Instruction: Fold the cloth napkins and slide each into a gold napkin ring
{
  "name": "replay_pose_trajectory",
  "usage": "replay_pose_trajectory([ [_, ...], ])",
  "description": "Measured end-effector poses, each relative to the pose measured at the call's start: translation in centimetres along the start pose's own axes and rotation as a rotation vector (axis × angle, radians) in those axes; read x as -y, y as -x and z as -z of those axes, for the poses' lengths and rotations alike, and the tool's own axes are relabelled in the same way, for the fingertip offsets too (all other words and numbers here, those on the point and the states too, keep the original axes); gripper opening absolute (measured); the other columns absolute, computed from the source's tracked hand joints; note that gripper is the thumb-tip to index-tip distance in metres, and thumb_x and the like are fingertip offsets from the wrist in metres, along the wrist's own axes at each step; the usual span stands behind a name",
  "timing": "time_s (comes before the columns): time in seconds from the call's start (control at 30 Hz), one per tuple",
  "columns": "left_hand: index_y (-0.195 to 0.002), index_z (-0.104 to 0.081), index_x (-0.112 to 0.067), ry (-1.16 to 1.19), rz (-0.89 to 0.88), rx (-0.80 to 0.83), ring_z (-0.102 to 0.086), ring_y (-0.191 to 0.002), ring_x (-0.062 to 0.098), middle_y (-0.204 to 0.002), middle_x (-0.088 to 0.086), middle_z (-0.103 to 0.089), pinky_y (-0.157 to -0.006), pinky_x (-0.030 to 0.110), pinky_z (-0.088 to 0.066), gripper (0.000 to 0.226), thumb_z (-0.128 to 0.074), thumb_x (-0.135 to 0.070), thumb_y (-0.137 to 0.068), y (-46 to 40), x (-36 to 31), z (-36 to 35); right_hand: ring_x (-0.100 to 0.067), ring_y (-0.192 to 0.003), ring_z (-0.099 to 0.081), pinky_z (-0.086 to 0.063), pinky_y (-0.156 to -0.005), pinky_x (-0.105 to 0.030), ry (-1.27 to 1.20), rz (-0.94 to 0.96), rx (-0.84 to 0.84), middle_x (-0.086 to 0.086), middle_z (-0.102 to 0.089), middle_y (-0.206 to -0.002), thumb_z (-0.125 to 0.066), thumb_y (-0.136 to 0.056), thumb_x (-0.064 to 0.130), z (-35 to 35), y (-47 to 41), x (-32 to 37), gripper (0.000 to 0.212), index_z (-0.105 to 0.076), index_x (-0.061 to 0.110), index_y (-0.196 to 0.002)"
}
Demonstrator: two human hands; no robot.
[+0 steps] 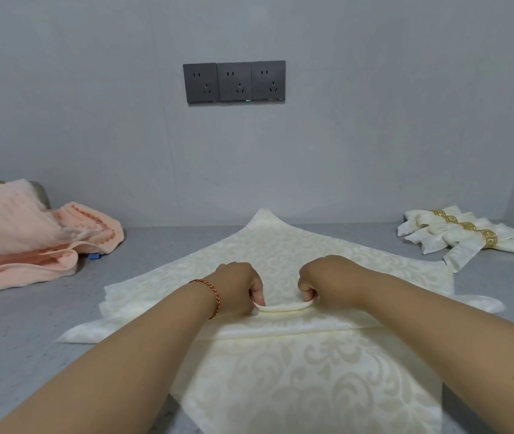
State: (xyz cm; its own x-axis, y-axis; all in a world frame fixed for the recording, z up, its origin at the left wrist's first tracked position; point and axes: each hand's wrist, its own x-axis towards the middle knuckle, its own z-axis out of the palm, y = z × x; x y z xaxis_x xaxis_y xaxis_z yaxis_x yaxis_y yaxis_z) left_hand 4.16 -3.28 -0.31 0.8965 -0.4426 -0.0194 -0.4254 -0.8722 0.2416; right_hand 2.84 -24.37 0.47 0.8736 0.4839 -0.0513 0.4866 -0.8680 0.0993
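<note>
head view: a cream napkin [280, 245] with a pale leaf pattern lies spread on the grey counter [23, 333], one corner pointing to the far wall. more cream cloth lies under it, reaching the near edge. the left hand [240, 286] and the right hand [327, 283] sit close together at the middle of the napkin, fingers curled, each pinching one end of a raised fold [280, 306] of the cloth between them. a red braided bracelet [213, 296] circles the left wrist. at the far right of the counter lie finished napkins [456, 236], rolled and each held in a gold ring [489, 239]. at the far left sits a heap of peach towels [23, 227]. three dark wall sockets [234, 82] sit side by side on the grey wall above the napkin.
</note>
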Motion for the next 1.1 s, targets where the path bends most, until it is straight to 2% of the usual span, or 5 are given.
replay_pose_trajectory([
  [0.27, -0.063, -0.065, -0.016, 0.156, 0.073, 0.108, -0.046, -0.051, 0.009, -0.054, -0.007, -0.053, -0.06, 0.02, -0.041, 0.024, -0.07, -0.03, -0.082, -0.1, 0.1, 1.3, -0.012, -0.072, -0.06, -0.048, -0.068, -0.024, -0.438, -0.126, 0.087, 0.007, -0.069, -0.082, -0.068, -0.081, 0.013, 0.5, -0.2, -1.4, 0.014, -0.072, 0.024, -0.073],
  [0.33, -0.079, -0.072, -0.015, 0.124, 0.059, 0.113, -0.053, -0.06, 0.006, -0.065, -0.008, -0.061, -0.063, 0.019, -0.044, 0.012, -0.076, -0.027, -0.08, -0.3, 0.1, 1.2, -0.012, -0.068, -0.053, -0.042, -0.064, -0.023, -0.486, -0.113, 0.11, 0.003, -0.062, -0.079, -0.075, -0.078, 0.014, 0.2, -0.6, -1.7, 0.014, -0.066, 0.024, -0.074],
  [0.5, -0.113, -0.063, -0.016, 0.031, 0.11, 0.17, -0.057, -0.089, 0.013, -0.098, -0.007, -0.059, -0.084, 0.025, -0.047, 0.044, -0.076, -0.04, -0.079, -0.4, 0.0, 1.3, -0.006, -0.073, -0.051, -0.04, -0.067, -0.022, -0.418, -0.165, 0.175, 0.013, -0.053, -0.084, -0.075, -0.08, 0.029, 0.0, -0.8, -1.9, 0.025, -0.061, 0.027, -0.101],
  [0.87, -0.065, -0.053, -0.026, -0.042, -0.034, 0.038, -0.049, -0.065, 0.005, -0.071, -0.015, -0.051, -0.055, 0.017, -0.037, 0.025, -0.073, -0.017, -0.077, 1.7, -0.6, 0.8, -0.004, -0.065, -0.043, -0.031, -0.056, -0.02, -0.175, -0.043, -0.093, 0.012, -0.05, -0.072, -0.056, -0.076, 0.008, -0.2, 2.3, 0.5, 0.028, -0.042, 0.03, -0.064],
  [1.1, -0.095, -0.074, -0.016, -0.187, -0.079, 0.112, -0.061, -0.088, 0.015, -0.097, -0.003, -0.069, -0.079, 0.022, -0.049, 0.02, -0.064, -0.005, -0.081, 3.1, -1.9, 1.1, -0.01, -0.082, -0.05, -0.032, -0.065, -0.021, 0.012, 0.057, -0.14, 0.017, -0.047, -0.081, -0.053, -0.078, 0.004, -0.9, 3.7, 1.1, 0.028, -0.066, 0.025, -0.09],
])
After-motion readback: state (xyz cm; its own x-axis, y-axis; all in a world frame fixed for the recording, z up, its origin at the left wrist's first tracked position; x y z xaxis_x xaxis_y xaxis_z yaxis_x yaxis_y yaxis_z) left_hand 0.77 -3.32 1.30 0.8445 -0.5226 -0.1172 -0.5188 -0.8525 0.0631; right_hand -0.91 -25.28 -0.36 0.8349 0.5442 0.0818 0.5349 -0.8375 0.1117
